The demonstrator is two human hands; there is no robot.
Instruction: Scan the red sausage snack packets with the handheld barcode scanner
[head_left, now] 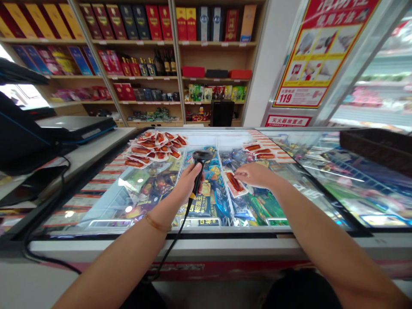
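Note:
My left hand point(189, 178) is wrapped round the handle of a black barcode scanner point(200, 157), held over the glass lid of a chest freezer point(199, 230). Its black cable point(180, 229) hangs down past my wrist. With pinched fingers, my right hand point(254, 174) grips the upper edge of a clear vacuum-packed sausage packet point(236, 183). A pile of similar sausage packets point(156, 146) lies on the glass at the far left. Several more packets point(262, 151) lie toward the far right, beyond my right hand.
Beneath the glass are colourful frozen-food bags point(206, 201) and white wire dividers point(227, 197). At the left, a counter carries a scale point(77, 126). Shelves of boxes point(138, 43) stand behind. A dark brown basket point(376, 148) sits at the right.

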